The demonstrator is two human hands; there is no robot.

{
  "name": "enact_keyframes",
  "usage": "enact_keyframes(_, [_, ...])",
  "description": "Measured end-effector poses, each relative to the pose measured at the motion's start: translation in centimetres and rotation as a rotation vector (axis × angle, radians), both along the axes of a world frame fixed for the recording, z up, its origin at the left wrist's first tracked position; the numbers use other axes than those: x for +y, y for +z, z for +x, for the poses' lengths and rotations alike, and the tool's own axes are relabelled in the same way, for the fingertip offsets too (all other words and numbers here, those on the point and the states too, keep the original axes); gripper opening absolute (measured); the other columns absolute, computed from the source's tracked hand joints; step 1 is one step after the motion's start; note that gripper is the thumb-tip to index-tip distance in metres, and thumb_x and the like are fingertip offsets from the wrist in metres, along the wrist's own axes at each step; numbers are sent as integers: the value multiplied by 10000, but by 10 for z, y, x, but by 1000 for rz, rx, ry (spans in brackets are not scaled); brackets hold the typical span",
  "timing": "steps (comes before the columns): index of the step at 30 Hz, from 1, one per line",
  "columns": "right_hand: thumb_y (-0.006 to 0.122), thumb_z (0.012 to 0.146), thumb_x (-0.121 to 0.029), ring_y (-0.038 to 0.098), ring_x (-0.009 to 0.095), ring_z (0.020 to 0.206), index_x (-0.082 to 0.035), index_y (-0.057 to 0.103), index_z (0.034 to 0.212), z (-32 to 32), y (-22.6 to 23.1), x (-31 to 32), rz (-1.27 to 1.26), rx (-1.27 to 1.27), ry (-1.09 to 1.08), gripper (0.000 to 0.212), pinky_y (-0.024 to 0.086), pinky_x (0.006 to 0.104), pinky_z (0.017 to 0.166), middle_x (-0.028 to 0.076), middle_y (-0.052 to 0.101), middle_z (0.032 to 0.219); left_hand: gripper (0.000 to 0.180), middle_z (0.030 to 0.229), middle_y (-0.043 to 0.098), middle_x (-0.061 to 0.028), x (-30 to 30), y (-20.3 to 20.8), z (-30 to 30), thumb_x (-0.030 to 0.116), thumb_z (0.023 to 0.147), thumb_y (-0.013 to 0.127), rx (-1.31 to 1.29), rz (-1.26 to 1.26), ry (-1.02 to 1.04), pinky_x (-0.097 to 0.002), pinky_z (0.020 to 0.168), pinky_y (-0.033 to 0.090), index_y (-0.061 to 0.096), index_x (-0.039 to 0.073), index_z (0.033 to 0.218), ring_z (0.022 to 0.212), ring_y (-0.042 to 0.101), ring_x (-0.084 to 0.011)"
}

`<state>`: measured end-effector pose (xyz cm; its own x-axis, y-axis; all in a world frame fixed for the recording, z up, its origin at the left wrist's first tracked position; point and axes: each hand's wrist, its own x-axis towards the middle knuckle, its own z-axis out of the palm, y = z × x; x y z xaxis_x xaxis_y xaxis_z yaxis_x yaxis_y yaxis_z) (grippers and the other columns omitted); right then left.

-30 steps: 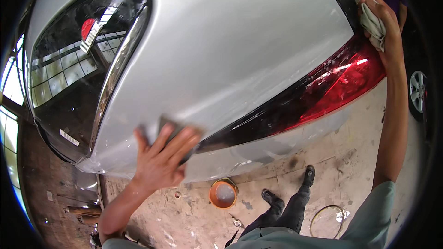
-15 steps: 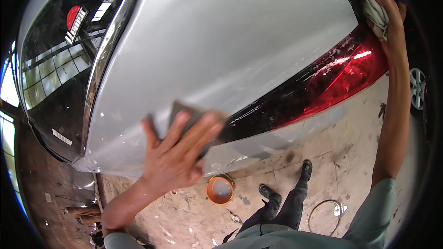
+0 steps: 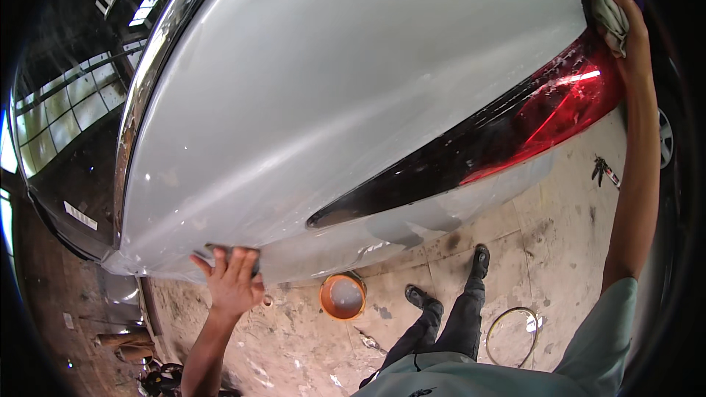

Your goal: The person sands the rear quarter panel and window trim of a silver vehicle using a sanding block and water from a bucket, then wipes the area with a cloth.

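- Head view: pressing a dark sanding pad (image 3: 229,253) under the spread left hand (image 3: 232,283), now lower, at the silver car panel (image 3: 353,103) edge.
- Clutching a grey rag (image 3: 609,18) in the closed right hand (image 3: 624,29) beside the red tail light (image 3: 559,106), unmoved.
- Suggesting sanding reaching the panel's bottom.

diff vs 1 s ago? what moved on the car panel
The left hand has slid the dark sanding pad down the silver panel to its lower edge; the view has shifted too. Unchanged: the right hand grips a grey cloth at the panel's top corner by the red tail light, and the orange bucket sits on the floor.
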<state>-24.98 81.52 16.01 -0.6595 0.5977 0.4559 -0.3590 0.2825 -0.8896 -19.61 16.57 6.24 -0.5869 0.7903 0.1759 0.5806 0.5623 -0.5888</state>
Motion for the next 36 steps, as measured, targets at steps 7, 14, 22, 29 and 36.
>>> enact_keyframes(7, [451,961,-374,428,-11,497,-58,586,1233,7,-2,42,53,-38,69,438,225,151,366,-51,594,795,588,1544,197,-178,65,-1,-18,344,929,311,22,154,-146,-698,1048,-116,365,17,1414,1438,-2,-431])
enact_keyframes(14, [416,983,-326,409,-3,492,-26,512,1315,-11,-16,42,-120,94,-2,458,230,155,372,-12,627,1010,498,1456,384,-150,77,12,-5,325,881,354,16,80,-124,-695,1040,-144,555,41,1237,1450,43,-386])
enact_keyframes(22, [419,975,-340,334,6,422,-35,511,1301,-4,-18,80,-129,31,21,456,186,172,338,-40,570,786,535,1466,359,-158,110,13,-8,336,898,351,-6,121,-122,-699,1036,-147,483,38,1322,1446,31,-398])
enact_keyframes(29, [429,965,-343,362,1,435,-38,547,1222,-5,-24,76,-53,-41,130,416,199,167,341,-45,567,765,570,1520,289,-148,133,12,-10,336,923,328,-7,251,-133,-698,1034,-153,414,43,1405,1454,40,-367])
enact_keyframes(36, [434,953,-393,364,-4,441,-57,570,1160,-1,-9,50,-9,-9,106,418,187,162,338,-54,522,704,608,1518,286,-179,165,57,-14,322,914,286,-88,247,-4,-647,1054,-165,366,18,1434,1442,97,-401])
